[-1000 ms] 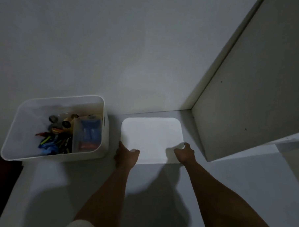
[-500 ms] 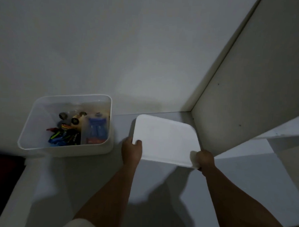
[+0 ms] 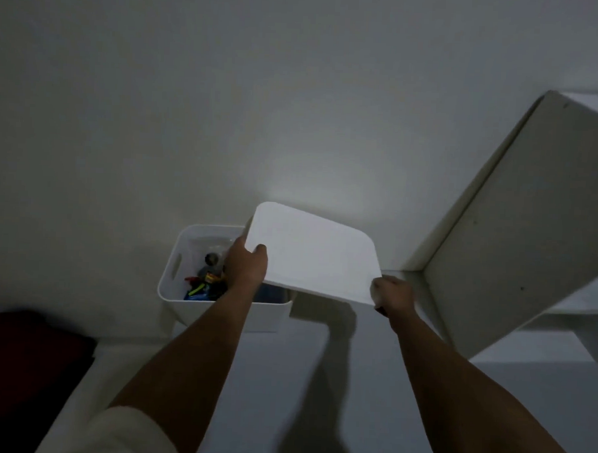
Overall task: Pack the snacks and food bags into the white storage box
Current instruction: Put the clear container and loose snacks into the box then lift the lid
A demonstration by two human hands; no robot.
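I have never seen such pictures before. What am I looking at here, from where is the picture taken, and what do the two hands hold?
No machine here: a person works with bare hands. A camera worn on the head looks forward and down, so both arms reach in from below. The left hand and the right hand grip a flat white lid by its near corners, tilted in the air, partly over the white storage box. The box stands on a pale surface by the wall. Inside lie colourful snacks; the dim light hides details.
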